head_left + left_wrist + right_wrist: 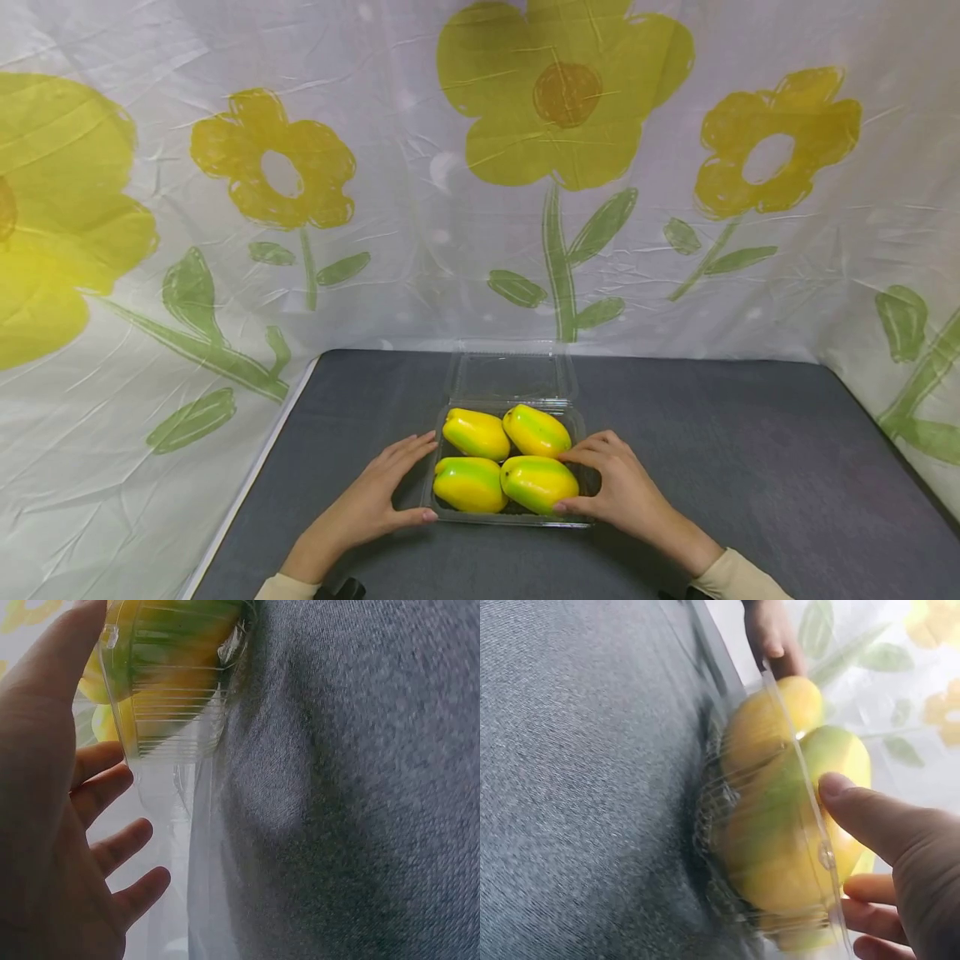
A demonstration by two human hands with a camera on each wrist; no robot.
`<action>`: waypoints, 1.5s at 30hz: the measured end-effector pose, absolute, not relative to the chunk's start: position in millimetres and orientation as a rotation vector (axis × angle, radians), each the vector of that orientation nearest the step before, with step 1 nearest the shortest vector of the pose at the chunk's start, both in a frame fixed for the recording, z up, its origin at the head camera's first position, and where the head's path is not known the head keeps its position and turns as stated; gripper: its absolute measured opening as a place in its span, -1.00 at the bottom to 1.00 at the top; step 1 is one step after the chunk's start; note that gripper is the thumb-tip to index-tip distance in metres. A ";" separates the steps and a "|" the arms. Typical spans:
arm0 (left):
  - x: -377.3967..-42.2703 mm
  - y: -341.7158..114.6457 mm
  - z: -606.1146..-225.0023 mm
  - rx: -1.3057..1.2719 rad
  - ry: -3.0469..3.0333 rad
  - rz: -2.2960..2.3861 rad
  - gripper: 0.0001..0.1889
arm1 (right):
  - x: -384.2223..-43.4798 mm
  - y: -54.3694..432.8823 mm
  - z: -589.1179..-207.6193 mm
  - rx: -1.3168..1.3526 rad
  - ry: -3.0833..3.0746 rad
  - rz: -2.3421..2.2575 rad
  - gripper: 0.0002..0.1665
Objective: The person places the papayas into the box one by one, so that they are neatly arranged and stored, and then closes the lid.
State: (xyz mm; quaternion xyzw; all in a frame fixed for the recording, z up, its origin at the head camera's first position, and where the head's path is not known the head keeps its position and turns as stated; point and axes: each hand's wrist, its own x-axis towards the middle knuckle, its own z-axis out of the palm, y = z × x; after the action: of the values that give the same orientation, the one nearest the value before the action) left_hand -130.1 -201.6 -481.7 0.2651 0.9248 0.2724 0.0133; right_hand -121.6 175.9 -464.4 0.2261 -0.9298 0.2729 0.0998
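A clear plastic clamshell container (510,520) sits on the table with its hinged lid (513,375) folded back. Several yellow-green mangoes lie inside in two rows. At the container's right, my right hand (622,483) curves its thumb and fingers round the front right mango (536,483). In the right wrist view, the thumb lies against this mango (780,840), while its fingers are partly hidden behind the rim. My left hand (375,492) stands at the left side, fingers spread, thumb near the front left corner. The left wrist view shows its relaxed fingers (124,847) beside the ribbed container wall.
The dark grey table (712,450) extends on both sides of the container. Behind it hangs a white cloth (420,250) printed with yellow flowers, which also runs along the left and right. The lid reaches close to the table's back edge.
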 end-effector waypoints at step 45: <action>-256.1 -197.4 -503.9 0.543 2.738 0.975 -0.29 | -243.6 224.3 -494.7 0.519 -2.875 1.362 -0.07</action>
State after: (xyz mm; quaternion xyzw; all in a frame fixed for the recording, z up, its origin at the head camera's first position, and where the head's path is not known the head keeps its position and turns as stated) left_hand -256.1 -197.4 -503.9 0.1830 0.9221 0.3282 0.0922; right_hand -243.6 224.3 -494.7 0.1609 -0.8912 0.4222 -0.0406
